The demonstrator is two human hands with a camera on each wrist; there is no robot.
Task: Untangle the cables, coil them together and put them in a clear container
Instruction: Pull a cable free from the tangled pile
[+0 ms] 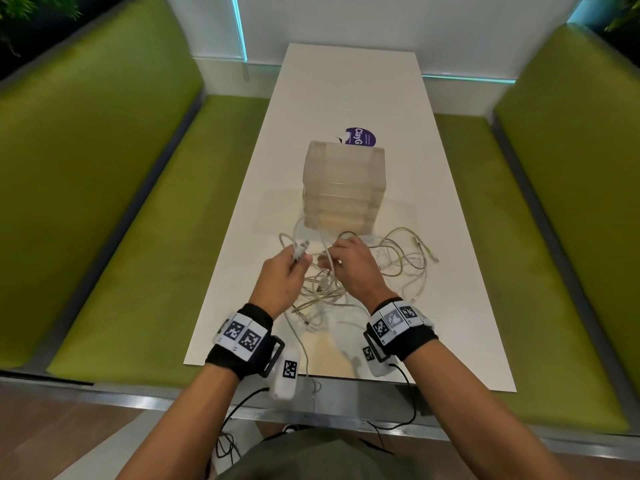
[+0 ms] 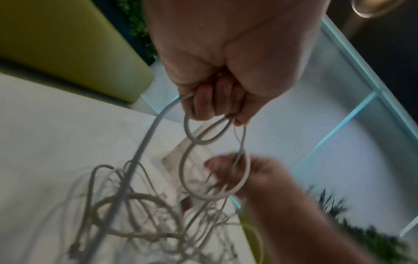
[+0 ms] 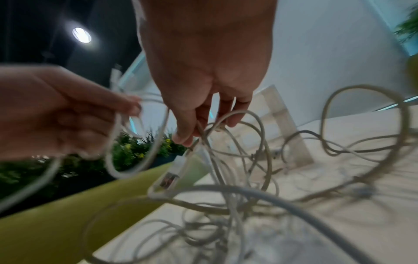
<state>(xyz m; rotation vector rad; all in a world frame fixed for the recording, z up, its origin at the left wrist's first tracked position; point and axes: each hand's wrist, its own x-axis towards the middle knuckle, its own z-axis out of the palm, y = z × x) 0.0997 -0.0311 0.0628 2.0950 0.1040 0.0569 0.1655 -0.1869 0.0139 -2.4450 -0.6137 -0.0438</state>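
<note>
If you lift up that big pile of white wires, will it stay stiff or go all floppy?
Probably floppy: the cables already droop in loose loops from the left hand and right hand. Being knotted together, the pile would likely lift as one dangling clump. They look thin, so probably light.

Black wrist straps (image 1: 242, 355), checkered marker tags (image 1: 391, 322), olive shirt (image 1: 311, 459)

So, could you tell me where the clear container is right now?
In the head view the clear container stands mid-table, just beyond the tangled cables and both hands, with a purple sticker behind it.
</note>
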